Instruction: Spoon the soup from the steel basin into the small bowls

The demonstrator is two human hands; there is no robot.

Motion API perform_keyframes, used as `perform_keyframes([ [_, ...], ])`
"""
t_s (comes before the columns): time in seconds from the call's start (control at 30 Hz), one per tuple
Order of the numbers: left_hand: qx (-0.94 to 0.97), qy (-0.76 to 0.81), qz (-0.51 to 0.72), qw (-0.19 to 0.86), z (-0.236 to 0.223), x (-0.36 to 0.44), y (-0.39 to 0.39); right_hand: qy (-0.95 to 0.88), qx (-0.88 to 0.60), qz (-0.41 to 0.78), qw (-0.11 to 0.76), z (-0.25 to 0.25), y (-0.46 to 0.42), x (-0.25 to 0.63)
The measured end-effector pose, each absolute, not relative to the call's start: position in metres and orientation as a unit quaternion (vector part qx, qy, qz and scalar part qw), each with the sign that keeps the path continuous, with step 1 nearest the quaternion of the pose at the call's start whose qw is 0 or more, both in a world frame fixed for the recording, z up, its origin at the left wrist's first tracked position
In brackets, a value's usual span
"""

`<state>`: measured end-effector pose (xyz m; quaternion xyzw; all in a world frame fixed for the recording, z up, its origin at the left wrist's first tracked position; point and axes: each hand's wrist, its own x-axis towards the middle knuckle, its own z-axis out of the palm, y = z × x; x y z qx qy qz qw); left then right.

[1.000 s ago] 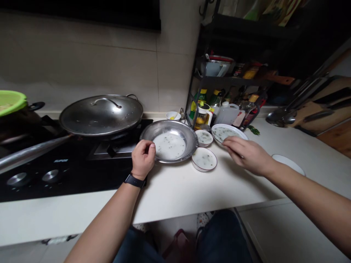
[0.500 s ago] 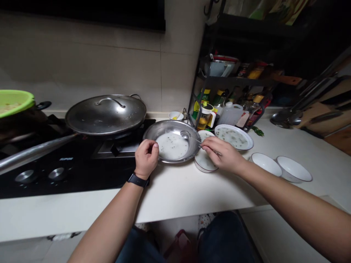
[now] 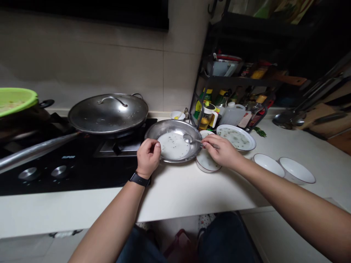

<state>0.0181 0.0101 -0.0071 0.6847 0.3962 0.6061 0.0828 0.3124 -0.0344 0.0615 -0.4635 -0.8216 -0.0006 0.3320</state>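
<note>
The right hand [image 3: 223, 149] pinches the handle of the metal spoon [image 3: 188, 138], its bowl positioned over the steel basin [image 3: 160, 128]. The left hand [image 3: 148, 155], fingers curled, grips the rim; the basin rests on the countertop [image 3: 175, 195].

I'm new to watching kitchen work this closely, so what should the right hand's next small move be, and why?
Probably ease the spoon down into the cloudy white liquid: the right hand holds it with its head over the metal basin, and the left hand is at the basin's rim.
</note>
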Motion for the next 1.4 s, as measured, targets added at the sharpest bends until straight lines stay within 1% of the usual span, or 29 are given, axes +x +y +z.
perform_keyframes([
  [0.47, 0.681, 0.42, 0.594, 0.084, -0.006, 0.018, 0.01, -0.806, -0.475, -0.011, 0.354, 0.064, -0.045, 0.313],
  [0.67, 0.681, 0.41, 0.602, 0.08, -0.007, 0.018, 0.01, -0.791, -0.473, -0.044, 0.387, 0.058, -0.066, 0.304],
  [0.73, 0.682, 0.409, 0.601, 0.078, -0.007, 0.017, 0.01, -0.813, -0.448, -0.07, 0.366, 0.052, -0.074, 0.298],
  [0.93, 0.682, 0.408, 0.602, 0.08, -0.008, 0.017, 0.011, -0.866, -0.408, -0.17, 0.234, 0.033, -0.089, 0.278],
  [1.07, 0.681, 0.41, 0.602, 0.081, -0.009, 0.017, 0.012, -0.879, -0.405, -0.18, 0.178, 0.031, -0.09, 0.272],
  [1.27, 0.68, 0.415, 0.599, 0.081, -0.01, 0.016, 0.012, -0.879, -0.432, -0.13, 0.156, 0.033, -0.091, 0.265],
  [1.4, 0.681, 0.417, 0.597, 0.084, -0.01, 0.016, 0.012, -0.874, -0.438, -0.108, 0.18, 0.029, -0.091, 0.26],
])
